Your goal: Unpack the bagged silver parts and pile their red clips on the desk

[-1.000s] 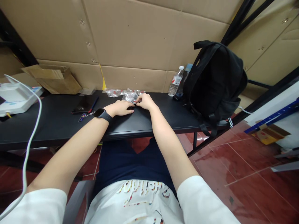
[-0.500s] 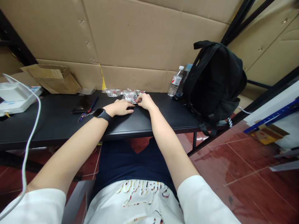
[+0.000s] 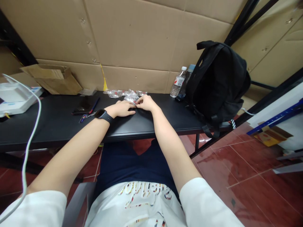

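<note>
My left hand point(image 3: 122, 109) lies palm down on the black table with its fingers stretched out, just in front of some crinkled clear plastic packets point(image 3: 130, 94). A black smartwatch point(image 3: 103, 115) is on that wrist. Beside it my right hand point(image 3: 146, 103) is closed in a pinch at the near edge of the packets. A small red bit point(image 3: 135, 102) shows at its fingertips, too small to name. More clear packets with red spots point(image 3: 115, 93) lie along the back of the table.
On the left are a dark phone point(image 3: 84, 106), a keychain point(image 3: 83, 118), a brown paper bag point(image 3: 60, 80) and a white device point(image 3: 21, 101) with a pale cable point(image 3: 26, 151). To the right stand a water bottle point(image 3: 177, 82), a darker bottle and a black backpack point(image 3: 217, 82). Cardboard point(image 3: 142, 37) backs the table.
My right hand has shifted slightly left toward my left hand, its fingertips now over the packets' near edge. My left hand stays where it was.
</note>
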`<act>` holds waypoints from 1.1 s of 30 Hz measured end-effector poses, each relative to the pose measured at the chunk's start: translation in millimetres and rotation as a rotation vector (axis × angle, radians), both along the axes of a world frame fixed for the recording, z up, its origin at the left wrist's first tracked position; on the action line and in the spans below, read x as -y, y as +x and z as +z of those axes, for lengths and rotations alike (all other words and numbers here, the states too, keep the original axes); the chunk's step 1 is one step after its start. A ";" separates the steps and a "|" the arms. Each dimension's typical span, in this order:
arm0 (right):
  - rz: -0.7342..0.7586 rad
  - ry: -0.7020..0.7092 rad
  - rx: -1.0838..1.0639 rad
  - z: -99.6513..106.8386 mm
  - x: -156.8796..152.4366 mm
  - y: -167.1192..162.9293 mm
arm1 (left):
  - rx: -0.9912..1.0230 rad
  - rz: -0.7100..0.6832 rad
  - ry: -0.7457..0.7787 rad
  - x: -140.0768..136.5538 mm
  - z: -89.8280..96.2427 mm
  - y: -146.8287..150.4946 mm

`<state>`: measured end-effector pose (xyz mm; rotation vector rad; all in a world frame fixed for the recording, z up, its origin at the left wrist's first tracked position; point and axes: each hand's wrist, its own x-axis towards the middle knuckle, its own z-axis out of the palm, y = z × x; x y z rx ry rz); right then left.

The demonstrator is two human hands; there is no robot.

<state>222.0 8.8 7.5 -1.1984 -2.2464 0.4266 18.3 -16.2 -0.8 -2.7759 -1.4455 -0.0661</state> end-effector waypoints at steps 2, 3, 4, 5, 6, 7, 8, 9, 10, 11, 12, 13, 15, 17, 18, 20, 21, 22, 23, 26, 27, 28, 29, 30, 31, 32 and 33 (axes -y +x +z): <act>-0.010 0.008 0.009 -1.4 -0.9 0.6 | -0.010 0.003 0.000 1.0 0.8 0.5; -0.020 0.014 0.011 -2.2 -1.6 0.8 | -0.013 0.002 0.001 1.6 1.3 1.0; -0.029 0.019 0.013 -3.0 -2.4 1.0 | -0.013 0.000 0.000 2.2 1.9 1.5; -0.035 0.025 0.015 -3.8 -3.2 1.2 | -0.009 -0.003 -0.007 2.5 2.3 1.9; -0.043 0.030 0.015 -4.5 -4.1 1.4 | -0.002 -0.006 -0.018 2.8 2.6 2.3; -0.052 0.034 0.016 -5.1 -5.0 1.6 | 0.006 -0.010 -0.031 2.8 2.7 2.5; -0.064 0.036 0.017 -5.6 -5.8 1.6 | 0.014 -0.014 -0.044 2.8 2.7 2.7; -0.074 0.038 0.017 -6.0 -6.5 1.7 | 0.021 -0.018 -0.055 2.7 2.7 2.7; -0.083 0.037 0.016 -6.4 -7.1 1.7 | 0.027 -0.023 -0.061 2.6 2.6 2.6; -0.088 0.035 0.015 -6.7 -7.5 1.6 | 0.030 -0.026 -0.062 2.6 2.6 2.4; -0.092 0.033 0.014 -7.0 -7.8 1.6 | 0.030 -0.028 -0.061 2.7 2.6 2.2; -0.095 0.032 0.015 -7.3 -7.9 1.6 | 0.026 -0.030 -0.060 2.8 2.6 2.1; -0.110 0.038 0.025 -8.2 -8.0 1.9 | 0.020 -0.030 -0.057 3.4 2.8 1.8; -0.137 0.047 0.039 -9.3 -8.5 2.5 | 0.028 -0.034 -0.059 3.9 2.9 1.7; -0.149 0.050 0.045 -9.9 -9.0 3.0 | 0.037 -0.040 -0.059 4.0 2.9 1.7; -0.161 0.047 0.053 -11.3 -10.3 3.8 | 0.050 -0.056 -0.055 3.8 2.5 1.7; -0.162 0.043 0.056 -11.8 -11.1 4.2 | 0.050 -0.062 -0.051 3.5 2.1 1.6; -0.161 0.040 0.058 -12.2 -11.7 4.5 | 0.047 -0.063 -0.048 3.2 1.6 1.4; -0.161 0.039 0.056 -12.4 -12.3 4.7 | 0.045 -0.060 -0.046 2.8 1.1 1.2; -0.132 0.039 0.049 -11.8 -12.6 5.1 | 0.054 -0.057 -0.055 1.5 -0.5 0.4; -0.116 0.040 0.048 -11.4 -12.4 5.3 | 0.060 -0.057 -0.058 1.1 -1.0 0.2; -0.100 0.041 0.046 -10.9 -12.1 5.5 | 0.064 -0.058 -0.059 0.8 -1.3 0.0; -0.088 0.041 0.044 -10.5 -11.9 5.8 | 0.065 -0.058 -0.057 0.5 -1.6 -0.1; -0.083 0.039 0.041 -10.2 -11.7 6.2 | 0.062 -0.060 -0.052 0.2 -1.7 -0.2; -0.083 0.037 0.038 -9.9 -11.5 6.6 | 0.056 -0.062 -0.046 0.0 -1.8 -0.3; -0.083 0.035 0.034 -9.7 -11.4 7.0 | 0.050 -0.067 -0.042 -0.2 -1.8 -0.4; -0.082 0.032 0.030 -9.5 -11.4 7.4 | 0.045 -0.072 -0.039 -0.4 -1.9 -0.6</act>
